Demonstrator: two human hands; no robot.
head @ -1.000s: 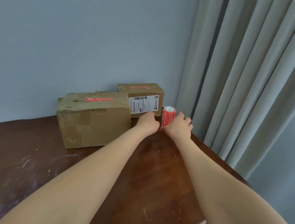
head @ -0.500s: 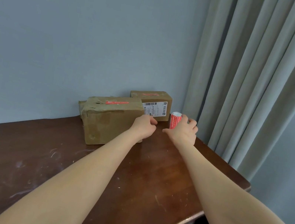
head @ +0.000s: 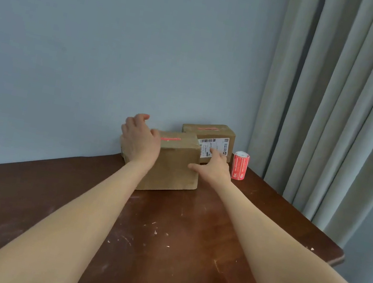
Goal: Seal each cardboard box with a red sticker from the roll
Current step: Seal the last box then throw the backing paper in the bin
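Two cardboard boxes stand at the back of the brown table (head: 163,241), each with a red sticker across its top. My left hand (head: 140,141) hovers open over the left end of the nearer, larger box (head: 174,166), hiding that end. My right hand (head: 213,168) is open, fingers at this box's right side, thumb against its front corner. The smaller box (head: 215,137) with a white shipping label sits behind, against the wall. The red sticker roll (head: 240,166) stands upright on the table to the right, with no hand on it.
A blue-grey wall runs behind the boxes. Grey curtains (head: 334,104) hang at the right, close to the roll. The table's right corner (head: 336,255) and front edge are near my right forearm. The tabletop has pale scuff marks.
My right hand has left the sticker roll and moved left to the larger box's side. My left hand rose from the table onto that box's left end. The view shifted.
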